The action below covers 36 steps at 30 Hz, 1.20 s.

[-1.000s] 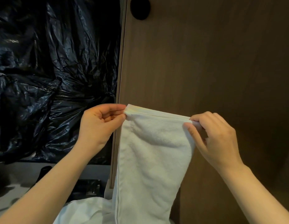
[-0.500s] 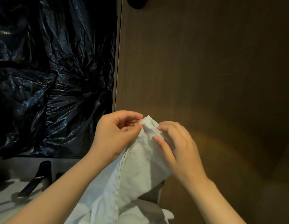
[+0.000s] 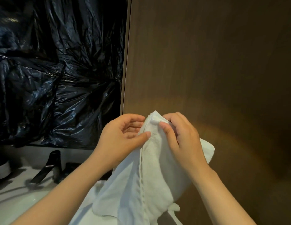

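Observation:
A white terry towel [image 3: 151,179] hangs folded lengthwise in front of me, its top corners brought together. My left hand [image 3: 120,137] pinches the towel's left edge near the top between thumb and fingers. My right hand [image 3: 179,137] grips the top fold from the right, thumb on the front of the cloth. The two hands sit close together, almost touching. The towel's lower part drapes down past the bottom of the view.
A brown wooden panel [image 3: 214,62] fills the right side behind the towel. Crumpled black plastic sheeting [image 3: 52,70] covers the left. Below it stand a black faucet [image 3: 47,166] and a white basin [image 3: 16,202] on a pale counter.
One second ago my hands held the towel's top edge stretched wide apart. They have come together, folding the towel in half lengthwise, and the view has tilted down slightly.

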### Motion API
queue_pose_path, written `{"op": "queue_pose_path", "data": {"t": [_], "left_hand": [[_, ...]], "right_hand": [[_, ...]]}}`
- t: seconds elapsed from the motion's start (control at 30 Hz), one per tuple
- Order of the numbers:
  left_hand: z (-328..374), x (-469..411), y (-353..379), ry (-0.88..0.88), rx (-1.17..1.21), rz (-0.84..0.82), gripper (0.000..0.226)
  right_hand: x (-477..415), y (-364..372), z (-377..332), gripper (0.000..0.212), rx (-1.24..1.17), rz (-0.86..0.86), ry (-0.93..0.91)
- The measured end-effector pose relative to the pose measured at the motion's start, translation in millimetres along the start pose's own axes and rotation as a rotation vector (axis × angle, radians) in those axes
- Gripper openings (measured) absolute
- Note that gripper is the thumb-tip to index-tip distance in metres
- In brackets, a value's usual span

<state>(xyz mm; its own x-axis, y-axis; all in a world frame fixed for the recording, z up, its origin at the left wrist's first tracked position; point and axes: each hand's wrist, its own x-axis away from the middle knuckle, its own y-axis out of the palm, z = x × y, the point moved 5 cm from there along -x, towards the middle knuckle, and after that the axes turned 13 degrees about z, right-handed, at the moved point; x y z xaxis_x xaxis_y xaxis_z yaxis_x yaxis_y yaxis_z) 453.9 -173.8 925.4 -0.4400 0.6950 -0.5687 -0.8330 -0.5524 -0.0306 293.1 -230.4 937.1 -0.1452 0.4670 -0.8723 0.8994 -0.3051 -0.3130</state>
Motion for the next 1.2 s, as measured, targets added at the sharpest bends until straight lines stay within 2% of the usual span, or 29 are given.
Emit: {"op": "queue_pose_path", "data": {"t": [0.13, 0.3, 0.5, 0.67, 0.87, 1.0, 1.1, 1.2], "left_hand": [[-24.7, 10.6, -2.0, -0.027, -0.129, -0.093, 0.024], [-47.0, 16.0, -3.2, -0.071, -0.102, -0.201, 0.012], [-79.7, 22.0, -4.8, -0.083, -0.203, -0.287, 0.039], [-95.9, 29.4, -10.5, -0.054, -0.298, -0.249, 0.037], [-86.6, 27.7, -21.9, 0.037, -0.396, -0.315, 0.042], [-96.7, 34.8, -23.1, -0.037, -0.453, -0.508, 0.045], [-136.2, 61.7, -11.1, -0.107, -0.596, -0.708, 0.039], [-180.9, 104.1, 5.5, -0.148, -0.646, -0.810, 0.034]], "right_hand": [[-2.5, -2.8, -3.4, 0.015, 0.039, -0.002, -0.029], [-8.8, -10.6, -6.2, 0.015, 0.030, 0.034, -0.043], [-12.0, -17.9, -5.7, 0.012, 0.017, 0.092, -0.060], [-5.4, -22.3, 3.4, 0.020, 0.013, 0.117, 0.023], [17.7, -22.2, 32.5, 0.019, 0.014, 0.106, 0.251], [59.4, -17.8, 57.4, 0.019, 0.027, 0.070, 0.434], [116.7, -11.8, 84.3, 0.021, 0.088, -0.024, 0.622], [189.4, -6.3, 109.9, 0.025, 0.139, -0.129, 0.810]]}}
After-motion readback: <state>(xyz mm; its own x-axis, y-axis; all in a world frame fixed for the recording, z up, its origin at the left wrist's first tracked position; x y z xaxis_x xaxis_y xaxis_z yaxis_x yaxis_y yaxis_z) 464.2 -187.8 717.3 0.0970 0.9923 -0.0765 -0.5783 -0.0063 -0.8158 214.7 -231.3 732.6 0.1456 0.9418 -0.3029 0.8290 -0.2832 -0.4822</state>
